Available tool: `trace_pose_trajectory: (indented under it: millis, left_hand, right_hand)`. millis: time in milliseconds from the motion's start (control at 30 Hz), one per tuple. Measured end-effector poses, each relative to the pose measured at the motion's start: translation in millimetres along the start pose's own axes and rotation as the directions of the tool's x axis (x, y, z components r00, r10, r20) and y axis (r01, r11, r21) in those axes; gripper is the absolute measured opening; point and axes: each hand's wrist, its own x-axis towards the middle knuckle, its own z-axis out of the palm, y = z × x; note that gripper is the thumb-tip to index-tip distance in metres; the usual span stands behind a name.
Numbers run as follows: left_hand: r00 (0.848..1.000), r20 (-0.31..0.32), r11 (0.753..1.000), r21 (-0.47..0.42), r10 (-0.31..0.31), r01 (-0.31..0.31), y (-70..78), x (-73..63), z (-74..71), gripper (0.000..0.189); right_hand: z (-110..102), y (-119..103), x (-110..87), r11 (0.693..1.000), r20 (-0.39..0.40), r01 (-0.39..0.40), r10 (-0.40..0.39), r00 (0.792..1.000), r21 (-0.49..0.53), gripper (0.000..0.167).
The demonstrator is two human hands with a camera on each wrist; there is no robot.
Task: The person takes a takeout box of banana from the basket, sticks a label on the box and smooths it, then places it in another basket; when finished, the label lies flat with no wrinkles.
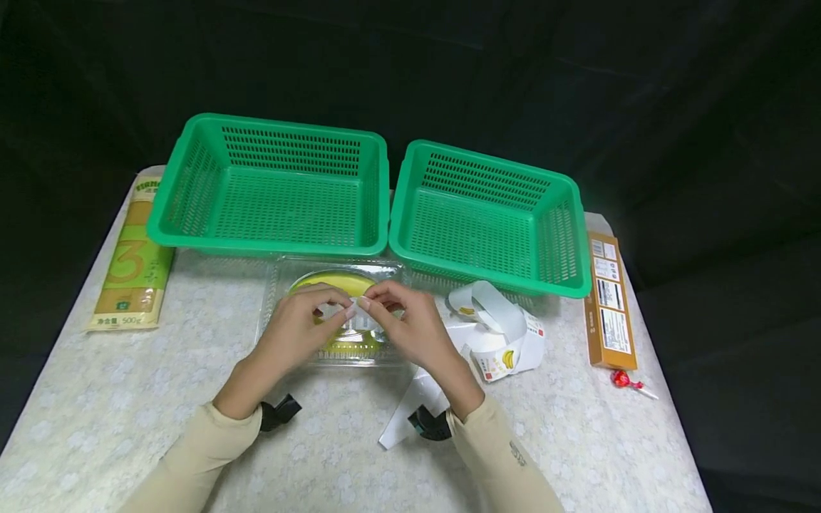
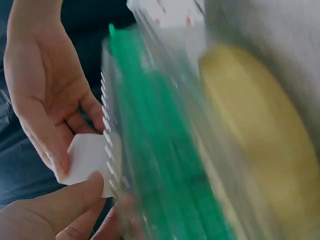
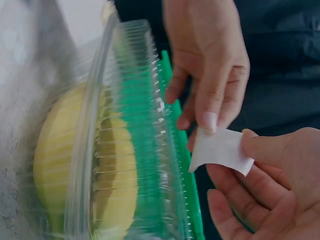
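A small white sticker (image 3: 222, 149), its plain side showing in both wrist views, is stretched between the two hands. My left hand (image 1: 296, 320) pinches one end between thumb and fingers; my right hand (image 1: 413, 326) pinches the other end. Both are above a clear plastic clamshell box (image 1: 378, 360) with yellow bananas (image 1: 343, 280) inside, and its lid appears to be down. To the right of the box lies a curled strip of labels (image 1: 503, 320) printed with bananas. Its bare white backing (image 1: 410, 410) runs toward the table's front, partly under the right forearm.
Two green baskets (image 1: 288, 251) (image 1: 487, 276) stand side by side behind the box, with nothing inside. A noodle packet (image 1: 131, 260) lies at the left edge. On the right are an orange carton (image 1: 609, 303) and a red lollipop (image 1: 621, 378).
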Motion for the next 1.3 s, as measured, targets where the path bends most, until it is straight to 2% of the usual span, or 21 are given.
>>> trace_pose_trajectory:
  millis: [167,333,400,500,667,900,1167,1233,1300]
  left_hand:
    - [0.998,-0.045,0.997,0.071,0.037,-0.034,-10.5,15.7,-9.1,0.014]
    - [0.989,-0.076,0.985,0.127,0.124,-0.114,-20.5,24.3,-13.3,0.011]
    - [0.983,-0.089,0.978,0.146,0.160,-0.146,-23.9,26.0,-13.4,0.011]
    - [0.976,-0.102,0.969,0.177,0.192,-0.172,-27.5,27.7,-13.0,0.013]
    - [0.975,-0.102,0.962,0.214,0.198,-0.172,-33.7,30.8,-9.2,0.015]
    - [0.988,-0.050,0.959,0.253,0.147,-0.129,-33.1,29.5,-9.8,0.014]
    - [0.992,0.086,0.956,0.273,0.087,-0.108,-29.5,28.7,-16.6,0.023]
    - [0.989,0.126,0.955,0.279,0.071,-0.104,-28.6,28.1,-18.3,0.028]
    - [0.986,0.157,0.955,0.280,0.055,-0.098,-27.6,26.9,-18.8,0.033]
  right_hand:
    - [9.2,5.6,12.4,0.982,-0.040,0.118,-0.125,0.991,-0.146,0.011]
    - [16.8,11.7,19.5,0.911,-0.029,0.263,-0.287,0.958,-0.317,0.009]
    - [19.4,13.1,20.8,0.884,-0.021,0.299,-0.328,0.944,-0.360,0.008]
    - [23.2,14.0,21.7,0.864,-0.010,0.327,-0.358,0.934,-0.383,0.009]
    - [30.0,16.0,22.0,0.852,0.032,0.344,-0.361,0.932,-0.394,0.009]
    - [35.9,14.2,19.2,0.839,0.084,0.328,-0.324,0.942,-0.434,0.009]
    - [45.2,13.8,15.3,0.839,0.056,0.301,-0.310,0.949,-0.453,0.006]
    - [48.7,12.8,13.4,0.831,0.067,0.290,-0.294,0.953,-0.475,0.009]
    - [52.3,11.0,10.4,0.824,0.101,0.262,-0.245,0.964,-0.502,0.018]
